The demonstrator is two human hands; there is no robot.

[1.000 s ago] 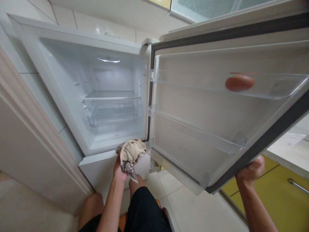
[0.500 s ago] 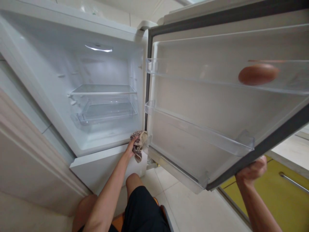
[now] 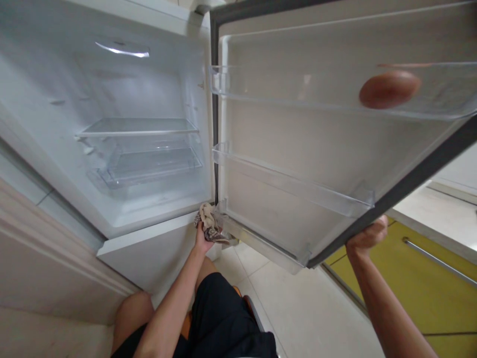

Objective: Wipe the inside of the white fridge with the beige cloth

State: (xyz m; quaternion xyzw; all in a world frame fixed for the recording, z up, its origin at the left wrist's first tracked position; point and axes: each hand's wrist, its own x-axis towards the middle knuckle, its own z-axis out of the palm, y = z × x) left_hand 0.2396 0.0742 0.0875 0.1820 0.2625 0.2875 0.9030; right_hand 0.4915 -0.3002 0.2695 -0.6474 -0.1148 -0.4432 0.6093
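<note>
A bunched brown-and-beige patterned cloth is in my left hand, at the lower hinge corner between the fridge body and its door. My right hand grips the lower outer edge of the open fridge door, its fingertips hidden behind the edge. Clear door racks run across the door's inner side. A brown egg-shaped object shows through the top rack; a middle rack and a bottom rack lie below it.
Inside the lit fridge are a glass shelf and a clear drawer. A white lower front panel juts out beneath. Yellow cabinets with a bar handle stand right, under a pale countertop. Pale tiles cover the floor.
My left hand has shifted the cloth slightly and turned it at the hinge corner. The view has moved a little, while my right hand stays on the door's edge.
</note>
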